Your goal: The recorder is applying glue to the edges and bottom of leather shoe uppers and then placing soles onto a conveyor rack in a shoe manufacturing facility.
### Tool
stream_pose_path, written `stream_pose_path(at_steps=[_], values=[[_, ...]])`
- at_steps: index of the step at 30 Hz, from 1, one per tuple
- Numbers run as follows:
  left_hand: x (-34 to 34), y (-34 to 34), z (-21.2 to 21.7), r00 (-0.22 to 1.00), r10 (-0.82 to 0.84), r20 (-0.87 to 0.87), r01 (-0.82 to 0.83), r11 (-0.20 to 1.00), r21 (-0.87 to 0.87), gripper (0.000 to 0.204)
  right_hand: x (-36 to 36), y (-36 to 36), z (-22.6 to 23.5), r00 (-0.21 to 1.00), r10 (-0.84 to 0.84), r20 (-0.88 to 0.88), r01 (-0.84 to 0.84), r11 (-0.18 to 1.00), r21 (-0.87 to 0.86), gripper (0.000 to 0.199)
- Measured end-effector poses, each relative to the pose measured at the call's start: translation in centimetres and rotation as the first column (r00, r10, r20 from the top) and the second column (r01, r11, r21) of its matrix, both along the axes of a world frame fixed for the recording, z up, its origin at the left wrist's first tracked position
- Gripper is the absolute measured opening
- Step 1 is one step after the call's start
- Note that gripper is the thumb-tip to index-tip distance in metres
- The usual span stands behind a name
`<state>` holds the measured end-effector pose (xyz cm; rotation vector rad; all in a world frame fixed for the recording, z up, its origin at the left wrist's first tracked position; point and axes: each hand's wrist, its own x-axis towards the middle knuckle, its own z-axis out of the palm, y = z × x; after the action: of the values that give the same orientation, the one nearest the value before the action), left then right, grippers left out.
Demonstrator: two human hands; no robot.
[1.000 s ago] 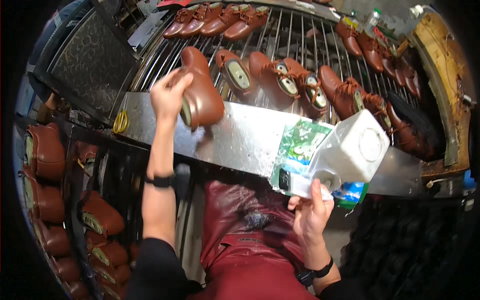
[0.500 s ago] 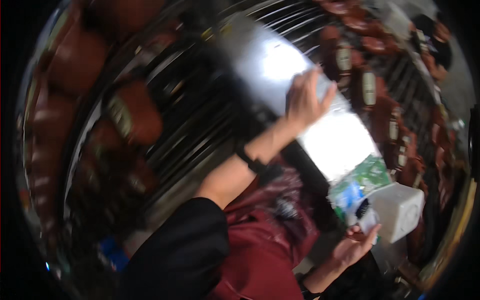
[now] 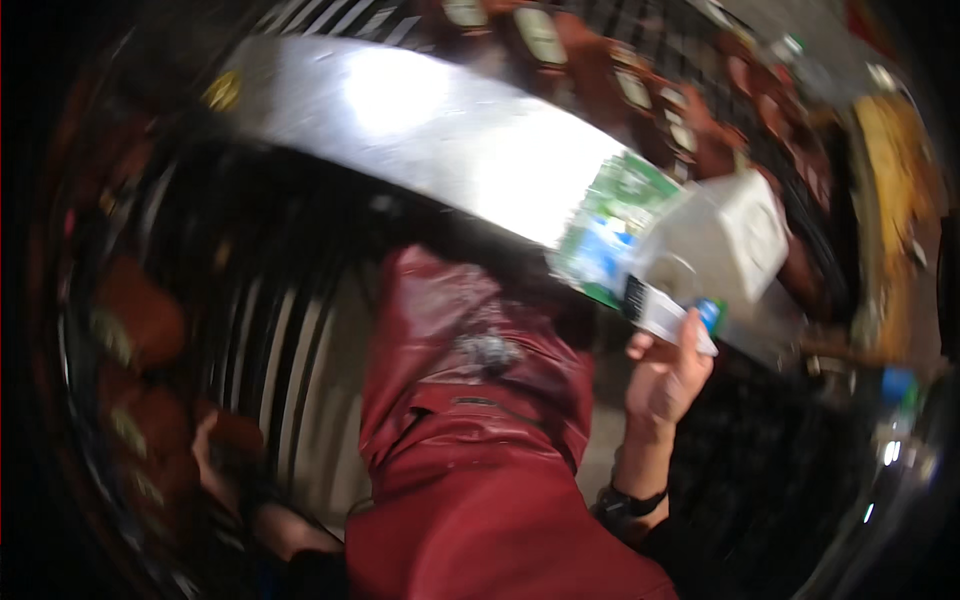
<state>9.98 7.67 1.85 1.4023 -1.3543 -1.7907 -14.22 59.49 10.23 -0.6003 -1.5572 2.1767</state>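
Note:
At the lower left, my left hand [image 3: 213, 462] reaches down beside several brown rounded pieces [image 3: 140, 312] with pale patches. Its fingers are blurred, with a small brown piece [image 3: 237, 434] right against them; a grip on it is not clear. My right hand [image 3: 668, 378] is closed around a slim white tool [image 3: 672, 318] with a dark end that looks like bristles. That tool lies close to the mouth of a white plastic container [image 3: 755, 225]. Under and beside the container, a green and blue printed sheet [image 3: 618, 225] covers part of a shiny metal board [image 3: 480, 140].
A dark red apron [image 3: 480, 480] covers my lap below the board. More brown pieces [image 3: 630, 90] with pale patches line racks beyond the board. A yellowish wooden edge [image 3: 890, 200] stands at the far right. A yellow item [image 3: 222, 92] sits by the board's left end.
My left hand has left the metal board and moved down to the brown pieces at the lower left. The view has turned; my right hand still holds the white tool near the container.

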Motion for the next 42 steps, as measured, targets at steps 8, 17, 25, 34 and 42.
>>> stream_pose_path(at_steps=[8,17,25,34,42], values=[[-3.8,2.5,-8.1,0.902,-0.209,-0.377,0.351,0.865,0.358,0.064,-1.2,2.5,-3.7,0.979,-0.117,-0.17,0.184,0.865,0.467,0.022],[-26.2,19.0,3.2,0.489,-0.756,-0.436,0.672,0.645,-0.365,0.051,-2.1,2.0,-2.8,0.983,-0.175,0.058,0.178,0.983,-0.052,0.019],[-29.7,21.3,-3.2,0.402,-0.876,0.267,0.044,-0.273,-0.961,0.022,-2.0,-2.7,-2.4,0.935,0.353,-0.041,-0.347,0.878,-0.329,0.019],[-29.9,21.5,-2.9,0.412,-0.871,0.267,0.076,-0.259,-0.963,0.028,-10.0,-6.3,-4.7,0.917,0.399,-0.02,-0.398,0.916,0.048,0.015],[-30.0,21.4,-2.3,0.414,-0.874,0.254,0.077,-0.244,-0.967,0.027,-10.9,-5.3,-4.8,0.877,0.481,0.006,-0.48,0.876,-0.05,0.02]])
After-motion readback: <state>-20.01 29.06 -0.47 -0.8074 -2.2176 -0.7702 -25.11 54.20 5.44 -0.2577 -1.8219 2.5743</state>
